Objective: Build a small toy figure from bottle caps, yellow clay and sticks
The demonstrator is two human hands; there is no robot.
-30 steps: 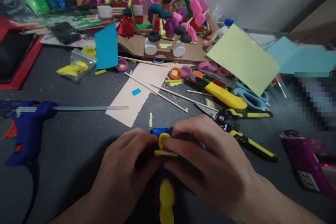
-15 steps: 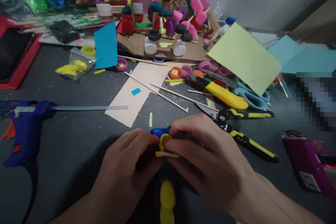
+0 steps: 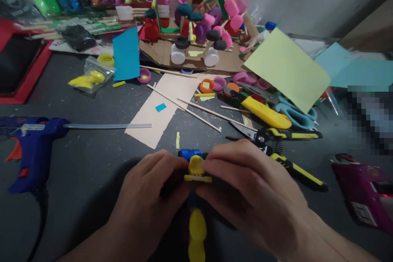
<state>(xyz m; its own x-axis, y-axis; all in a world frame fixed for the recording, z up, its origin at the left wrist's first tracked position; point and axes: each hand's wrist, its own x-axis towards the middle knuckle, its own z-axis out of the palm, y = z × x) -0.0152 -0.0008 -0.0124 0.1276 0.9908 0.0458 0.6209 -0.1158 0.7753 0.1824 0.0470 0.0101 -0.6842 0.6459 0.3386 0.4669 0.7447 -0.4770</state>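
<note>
Close in front of me, both hands are at a small craft model with a yellow clay piece [image 3: 195, 165], a blue cap-like part [image 3: 189, 154] behind it and a short yellow-ended stick [image 3: 198, 178] just below. My left hand [image 3: 150, 196] is closed on the model's left side, its fingertips beside the yellow piece. From the right, my right hand [image 3: 248, 188] has its fingertips against the yellow piece and its thumb under the stick. Rounded yellow lumps [image 3: 197, 229] show below the hands. Much of the model is hidden by fingers and shadow.
A blue glue gun [image 3: 33, 147] lies left, its glue stick reaching over pale paper [image 3: 147, 118]. Wire strippers [image 3: 267, 141], a yellow cutter [image 3: 265, 112] and scissors [image 3: 294, 116] lie right. Thin wooden sticks [image 3: 211, 110] cross the middle. Clay models on cardboard [image 3: 159, 57] stand behind.
The right fingertips have drawn back slightly to the right, showing more of the yellow piece and the blue part. The left hand keeps its grasp. The whole view has shifted a little.
</note>
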